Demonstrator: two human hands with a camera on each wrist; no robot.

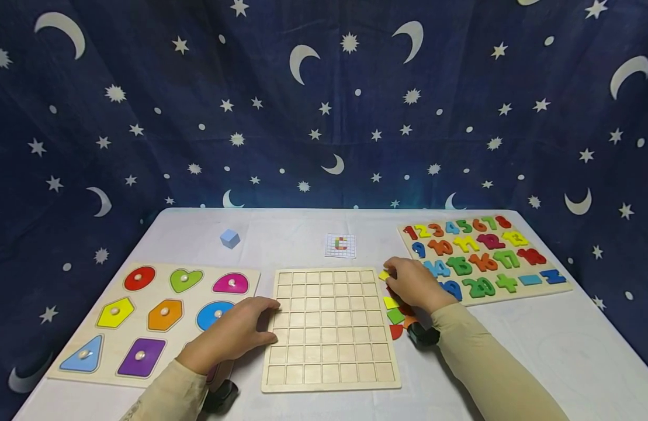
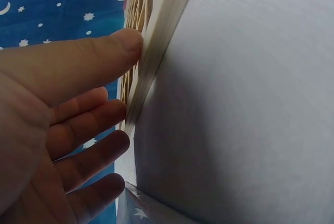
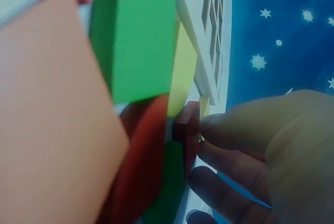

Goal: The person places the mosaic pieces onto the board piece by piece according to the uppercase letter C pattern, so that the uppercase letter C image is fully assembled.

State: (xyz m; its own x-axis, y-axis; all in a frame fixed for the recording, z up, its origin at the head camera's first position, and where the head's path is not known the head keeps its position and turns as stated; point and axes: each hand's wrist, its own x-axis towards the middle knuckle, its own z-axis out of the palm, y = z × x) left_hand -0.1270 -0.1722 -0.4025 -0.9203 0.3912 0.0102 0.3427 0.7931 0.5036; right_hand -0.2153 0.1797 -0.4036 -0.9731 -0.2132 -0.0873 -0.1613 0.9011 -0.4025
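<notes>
My left hand (image 1: 236, 330) rests at the left edge of a wooden grid board (image 1: 331, 389), fingers spread and relaxed. Up close in the left wrist view, the thumb (image 2: 112, 51) touches the board's rim (image 2: 156, 36). Beside the board's upper right edge, my right hand (image 1: 415, 283) pinches a yellow tile (image 1: 384, 275) at its fingertips. Below that hand lie loose coloured tiles: another yellow tile (image 1: 390, 302), a green tile (image 1: 395, 316) and a red tile (image 1: 396, 332). A dark red tile (image 3: 189, 130) stands close to the right fingertips; the hand partly hides the pile.
A shape puzzle board (image 1: 192, 351) with knobbed pieces lies left, partly under my left forearm. Right of the tiles is a number puzzle board (image 1: 544, 292). A printed pattern card (image 1: 331, 248) and a blue cube (image 1: 230, 238) sit towards the back of the white table (image 1: 581, 356).
</notes>
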